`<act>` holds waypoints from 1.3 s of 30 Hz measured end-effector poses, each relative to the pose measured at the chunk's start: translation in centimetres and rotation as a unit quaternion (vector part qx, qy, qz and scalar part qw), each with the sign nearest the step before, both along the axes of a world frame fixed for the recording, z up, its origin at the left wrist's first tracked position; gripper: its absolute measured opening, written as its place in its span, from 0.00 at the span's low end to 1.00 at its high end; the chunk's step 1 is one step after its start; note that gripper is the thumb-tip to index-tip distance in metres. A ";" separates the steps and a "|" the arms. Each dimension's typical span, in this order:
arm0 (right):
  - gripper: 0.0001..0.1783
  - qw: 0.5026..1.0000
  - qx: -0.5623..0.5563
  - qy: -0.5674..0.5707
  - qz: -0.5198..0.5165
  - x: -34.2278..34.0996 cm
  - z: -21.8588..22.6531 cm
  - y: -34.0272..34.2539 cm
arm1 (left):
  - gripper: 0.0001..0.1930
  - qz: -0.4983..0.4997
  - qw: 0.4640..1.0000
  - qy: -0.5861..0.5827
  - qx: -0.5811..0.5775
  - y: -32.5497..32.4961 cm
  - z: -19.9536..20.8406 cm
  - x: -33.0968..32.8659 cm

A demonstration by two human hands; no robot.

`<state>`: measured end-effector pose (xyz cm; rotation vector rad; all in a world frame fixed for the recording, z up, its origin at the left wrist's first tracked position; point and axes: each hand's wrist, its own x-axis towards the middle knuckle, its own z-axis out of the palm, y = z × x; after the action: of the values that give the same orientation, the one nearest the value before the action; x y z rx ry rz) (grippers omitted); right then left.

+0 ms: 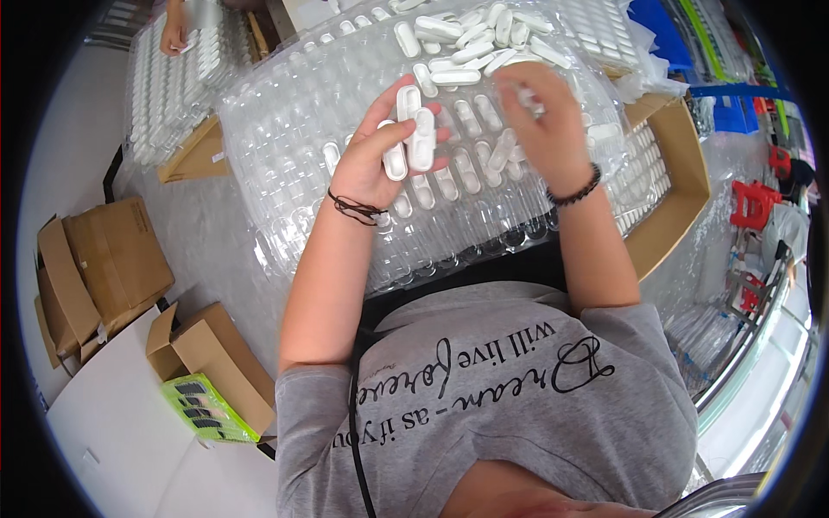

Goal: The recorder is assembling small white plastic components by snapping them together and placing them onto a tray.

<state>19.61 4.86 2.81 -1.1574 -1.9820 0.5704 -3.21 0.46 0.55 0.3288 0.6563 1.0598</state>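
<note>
My left hand point(357, 173) is closed around a few white oblong plastic pieces point(421, 140), fanned out with the thumb across them. They have rounded ends and hollow faces. To the right, my right hand point(560, 129) is raised over the tray with curled fingers, slightly smeared by motion. Something small and whitish shows between those fingers, too unclear to name. Below both hands lies a clear plastic tray point(281, 112) with rows of oblong pockets, several holding white pieces. Beyond my hands, a loose pile of the same pieces point(471, 53) rests on the tray's far part.
Another person's hand point(174, 38) works over a filled tray stack point(164, 104) at the far left. A cardboard box point(678, 164) with filled trays stands at the right. Further boxes point(121, 259) and a green package point(210, 406) lie at the left. Red stools point(754, 204) stand far right.
</note>
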 end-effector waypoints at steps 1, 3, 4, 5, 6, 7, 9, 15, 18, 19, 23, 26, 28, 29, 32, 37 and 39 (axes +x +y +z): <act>0.11 0.993 0.023 -0.075 -0.085 1.1 0.0 0.4 | 0.31 -0.014 1.000 -0.007 0.020 0.0 -0.3 -0.5; 0.11 0.969 0.016 -0.209 -0.132 2.5 -0.5 0.2 | 0.32 -0.031 0.999 -0.015 0.042 0.1 -0.6 -0.5; 0.11 0.925 0.006 -0.337 -0.174 2.9 -0.7 0.1 | 0.33 -0.038 0.998 0.007 0.054 -0.1 -0.6 -0.3; 0.11 0.925 0.007 -0.337 -0.176 3.2 -0.9 0.2 | 0.35 -0.045 0.996 0.029 0.066 -0.1 -0.6 -0.1; 0.11 0.929 0.026 -0.328 -0.169 3.4 -1.1 0.2 | 0.35 -0.046 0.996 0.029 0.067 -0.1 -0.4 0.1; 0.12 0.933 0.044 -0.319 -0.162 3.5 -1.2 0.4 | 0.36 -0.047 0.994 0.064 0.070 -0.1 -0.2 0.3; 0.11 0.958 0.065 -0.242 -0.138 3.4 -1.2 0.5 | 0.37 -0.048 0.991 0.100 0.070 -0.3 0.0 0.6; 0.05 0.938 -0.257 0.232 -0.018 -2.5 -0.7 -3.6 | 0.33 -0.007 0.965 0.214 0.152 -0.8 -0.5 1.7; 0.05 0.922 -0.258 0.289 0.005 -4.7 -1.2 -4.6 | 0.32 -0.032 0.961 0.230 0.149 -0.8 -0.6 1.5; 0.06 0.924 -0.257 0.282 -0.008 -4.9 -1.2 -4.9 | 0.31 -0.034 0.974 0.191 0.114 -0.8 -0.7 1.4; 0.06 0.972 -0.150 0.172 0.046 -4.4 -0.3 -4.1 | 0.29 -0.020 0.995 0.082 0.051 -0.7 -0.9 0.8; 0.10 0.989 -0.089 0.103 -0.051 -2.8 1.0 -2.1 | 0.29 0.014 0.998 0.047 0.051 -0.3 -0.8 0.4; 0.15 0.960 0.053 -0.243 -0.126 0.7 -0.1 -0.3 | 0.30 0.024 0.998 0.042 0.041 -0.2 -0.7 0.5; 0.15 0.960 0.056 -0.243 -0.124 1.7 -0.5 -0.1 | 0.30 0.030 0.998 0.037 0.032 -0.1 -0.6 0.5; 0.15 0.917 -0.028 -0.360 -0.172 3.0 -1.7 0.4 | 0.30 0.036 0.999 0.018 0.011 0.2 -0.6 0.4; 0.11 0.938 0.026 -0.316 -0.139 2.1 -1.5 -0.1 | 0.30 0.040 0.997 0.059 0.008 0.1 -0.2 0.6; 0.10 0.953 0.035 -0.272 -0.127 1.5 -1.2 -0.2 | 0.30 0.028 0.995 0.100 0.007 0.0 -0.2 0.8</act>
<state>21.14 4.67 1.66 -1.6209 -2.2218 0.0416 -2.40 0.44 0.38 0.4336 0.8410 1.0934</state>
